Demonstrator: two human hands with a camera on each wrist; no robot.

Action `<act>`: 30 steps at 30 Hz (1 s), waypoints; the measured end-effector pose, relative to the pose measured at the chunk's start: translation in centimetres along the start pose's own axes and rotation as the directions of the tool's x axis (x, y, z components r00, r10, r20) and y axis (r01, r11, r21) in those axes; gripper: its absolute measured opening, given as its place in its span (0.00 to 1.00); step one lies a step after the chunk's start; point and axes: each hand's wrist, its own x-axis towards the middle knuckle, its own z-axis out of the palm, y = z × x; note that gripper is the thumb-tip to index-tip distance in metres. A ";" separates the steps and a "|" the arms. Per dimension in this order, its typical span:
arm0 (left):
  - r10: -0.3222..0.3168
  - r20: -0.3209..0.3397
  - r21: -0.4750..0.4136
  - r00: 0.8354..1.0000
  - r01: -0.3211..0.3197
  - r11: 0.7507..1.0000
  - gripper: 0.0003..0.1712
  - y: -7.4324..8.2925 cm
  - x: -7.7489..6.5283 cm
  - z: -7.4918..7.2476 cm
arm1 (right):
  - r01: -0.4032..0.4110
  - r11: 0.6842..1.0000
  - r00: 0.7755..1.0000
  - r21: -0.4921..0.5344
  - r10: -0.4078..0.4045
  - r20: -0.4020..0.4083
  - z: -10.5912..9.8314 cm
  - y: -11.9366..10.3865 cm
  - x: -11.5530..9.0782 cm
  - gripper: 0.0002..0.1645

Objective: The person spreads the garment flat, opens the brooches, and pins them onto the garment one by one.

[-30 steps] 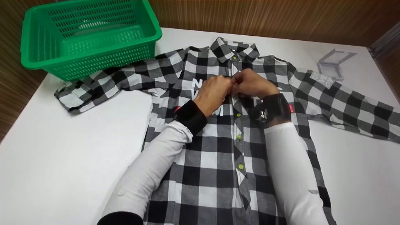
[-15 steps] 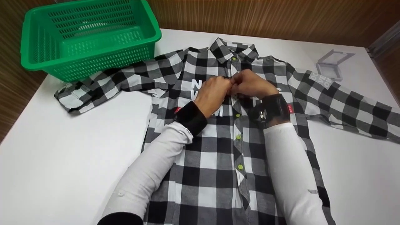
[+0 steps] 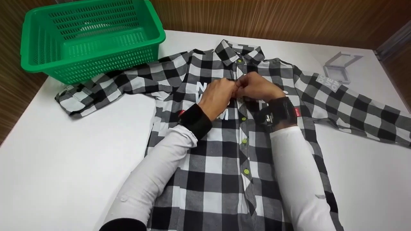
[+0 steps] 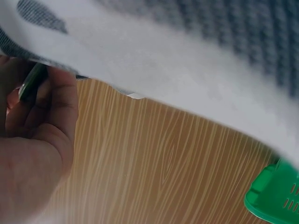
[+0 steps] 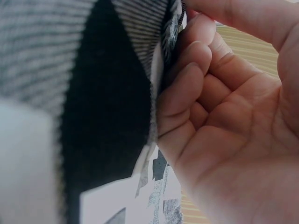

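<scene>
A black, grey and white checked shirt (image 3: 213,165) lies spread front up, its collar (image 3: 227,54) at the far side. Both hands meet at its front opening on the chest. My left hand (image 3: 217,96) pinches a button (image 4: 32,84), seen edge-on under the cloth in the left wrist view. My right hand (image 3: 258,86) grips the edge of the placket (image 5: 161,70) between thumb and curled fingers. Lower down the front, several lime-green buttons show, one of them a bottom button (image 3: 246,171). In the head view the fingertips hide the button and its hole.
A green plastic basket (image 3: 106,62) stands at the far left, by one shirt sleeve (image 3: 138,77). A clear hinged frame (image 3: 340,67) lies at the far right behind the other sleeve. The white table (image 3: 80,154) ends against a wood-grain panel (image 3: 273,22).
Both hands keep nearly the same place and hold at the chest, with only slight finger movement. The whole scene shifts a little to the left in the head view.
</scene>
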 end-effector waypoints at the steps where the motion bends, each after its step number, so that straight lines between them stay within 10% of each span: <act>1: -0.005 -0.003 -0.003 1.000 0.005 1.000 0.10 0.0 0.0 0.0 | 0.001 1.000 1.000 -0.001 -0.001 -0.002 0.0 0.0 0.0 0.08; 8: -0.014 0.038 0.026 0.999 0.013 1.000 0.11 0.0 0.1 0.1 | -0.021 1.000 1.000 0.016 0.021 0.000 0.0 0.1 0.2 0.07; 12: -0.016 0.167 0.013 0.986 0.014 1.000 0.10 -0.9 -0.1 -1.0 | -0.034 0.999 0.999 0.041 0.034 0.007 -0.2 0.5 0.5 0.09; 19: -0.101 0.445 0.076 0.890 0.075 0.994 0.50 -3.0 -1.2 -3.1 | 0.004 0.989 0.996 -0.145 -0.017 -0.092 -1.1 0.4 0.1 0.15; 30: -0.160 0.562 0.040 0.811 0.166 0.985 0.58 -3.6 -1.3 -2.8 | 0.028 0.921 0.999 -0.388 -0.032 -0.003 0.2 -0.7 -0.4 0.20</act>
